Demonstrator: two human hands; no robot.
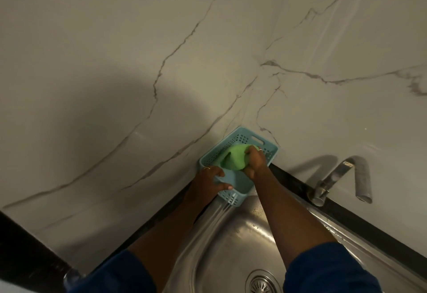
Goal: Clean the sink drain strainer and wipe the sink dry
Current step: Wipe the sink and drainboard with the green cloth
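Observation:
A light blue perforated plastic basket (245,139) sits in the corner where the two marbled walls meet, behind the steel sink (231,235). My left hand (212,178) grips the basket's near left rim. My right hand (255,159) is inside the basket, shut on a green cloth (234,158) that bunches up under it. The round drain strainer (262,282) lies at the bottom of the sink basin, between my forearms, partly cut off by the frame edge.
A chrome tap (332,181) with a grey spout end stands at the right behind the sink. A dark countertop strip (360,220) runs along the wall. White marbled walls fill the upper view. Water drops dot the basin.

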